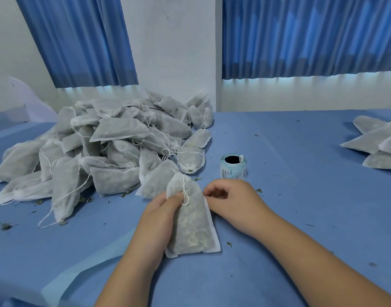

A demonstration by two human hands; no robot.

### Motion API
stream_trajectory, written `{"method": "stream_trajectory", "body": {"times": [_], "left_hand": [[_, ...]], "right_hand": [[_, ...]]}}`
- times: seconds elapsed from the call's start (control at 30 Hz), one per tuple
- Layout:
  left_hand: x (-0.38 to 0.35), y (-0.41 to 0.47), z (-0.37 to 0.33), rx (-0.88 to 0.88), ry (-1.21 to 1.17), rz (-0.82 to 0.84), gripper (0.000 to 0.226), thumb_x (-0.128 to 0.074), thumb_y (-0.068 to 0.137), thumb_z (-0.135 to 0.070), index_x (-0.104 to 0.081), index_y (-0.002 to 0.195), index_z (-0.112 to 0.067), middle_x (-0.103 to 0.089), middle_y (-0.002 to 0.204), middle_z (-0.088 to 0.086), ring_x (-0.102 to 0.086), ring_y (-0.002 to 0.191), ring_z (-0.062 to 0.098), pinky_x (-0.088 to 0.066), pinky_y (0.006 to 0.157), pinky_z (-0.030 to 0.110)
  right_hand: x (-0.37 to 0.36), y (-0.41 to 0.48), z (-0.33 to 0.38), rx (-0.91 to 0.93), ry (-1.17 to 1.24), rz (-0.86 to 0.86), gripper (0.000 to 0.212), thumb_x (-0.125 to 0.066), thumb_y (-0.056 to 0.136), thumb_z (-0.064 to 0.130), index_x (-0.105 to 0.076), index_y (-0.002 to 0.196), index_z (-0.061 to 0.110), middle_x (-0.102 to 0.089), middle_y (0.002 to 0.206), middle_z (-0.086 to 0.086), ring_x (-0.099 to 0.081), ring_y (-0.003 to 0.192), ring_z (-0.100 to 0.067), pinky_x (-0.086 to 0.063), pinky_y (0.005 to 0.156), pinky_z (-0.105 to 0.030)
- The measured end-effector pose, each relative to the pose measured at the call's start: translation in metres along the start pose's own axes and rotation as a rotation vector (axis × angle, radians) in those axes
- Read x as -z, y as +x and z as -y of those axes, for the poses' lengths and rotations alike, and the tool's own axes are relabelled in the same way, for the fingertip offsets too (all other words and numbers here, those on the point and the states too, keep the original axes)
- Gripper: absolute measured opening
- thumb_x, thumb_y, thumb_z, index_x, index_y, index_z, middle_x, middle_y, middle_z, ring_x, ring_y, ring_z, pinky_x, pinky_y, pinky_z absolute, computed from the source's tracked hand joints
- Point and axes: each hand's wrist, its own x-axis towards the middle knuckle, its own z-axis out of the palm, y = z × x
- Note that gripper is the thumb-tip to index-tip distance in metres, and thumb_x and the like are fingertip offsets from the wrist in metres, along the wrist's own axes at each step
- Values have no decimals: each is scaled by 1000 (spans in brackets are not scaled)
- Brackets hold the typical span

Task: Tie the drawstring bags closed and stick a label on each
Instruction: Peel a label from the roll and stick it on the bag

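Fingers (175, 199) of the left hand (161, 209) are curled around the upper part of one drawstring bag (190, 224) and grip it, with the thumb pressed on the front of the bag just below its gathered neck. This bag lies on the bench (301, 196) just in front of the label roll (233, 166) and slightly to its left, with its neck pointing toward the roll. A loop of white drawstring (184, 191) hangs from the neck down over the left thumb. The bag is filled with a dark, dry leaf material that shows through the thin white fabric.

Between the roll and the bag is the right hand (232, 200). Its fingers (212, 192) are bent, with the tips close together at the upper right edge of the bag. I cannot tell if they pinch something or only touch the fabric.

In the same head view, the label roll stands upright on the blue bench cover. To the left of the roll is a big pile of filled bags (114, 138) with loose strings. Far to the right of the roll lies a smaller group of bags (380, 142). Small leaf crumbs (5, 226) are scattered on the cover around the roll and the pile. Behind the roll, blue curtains (301, 36) hang against a white wall.
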Motion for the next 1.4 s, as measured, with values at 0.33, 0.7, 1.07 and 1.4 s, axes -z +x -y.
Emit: {"method": "stream_trajectory", "body": {"times": [0.33, 0.7, 1.07, 1.4], "left_hand": [[-1, 0, 0, 7, -3, -7, 16, -61, 91, -30, -76, 86, -24, -77, 87, -4, -72, 79, 9, -48, 71, 30], [-2, -2, -1, -12, -16, -23, 19, -62, 91, -28, -75, 77, -31, -76, 82, -4, -71, 73, 7, -47, 69, 30], [1, -3, -2, -4, -66, -2, 27, -61, 90, -25, -75, 67, -29, -75, 79, 0, -71, 71, 10, -47, 69, 32], [1, -4, -2, -8, -64, 14, 25, -60, 91, -23, -77, 74, -28, -77, 84, 2, -72, 76, 12, -49, 72, 33]], "right_hand": [[4, -2, 4, -78, 50, 41, 19, -69, 80, 9, -70, 72, 26, -65, 62, 16, -59, 61, 0, -50, 69, -19], [10, -3, 6, -155, 171, 47, 16, -61, 80, 3, -59, 90, 16, -71, 65, -2, -63, 57, -11, -55, 66, -33], [1, -4, 8, -117, 186, 64, 13, -68, 86, 18, -63, 97, 22, -64, 63, 1, -63, 54, -14, -51, 51, -26], [0, -3, 6, -102, 83, 44, 10, -70, 83, 15, -64, 75, 15, -68, 62, -4, -63, 56, -14, -57, 63, -39]]}}
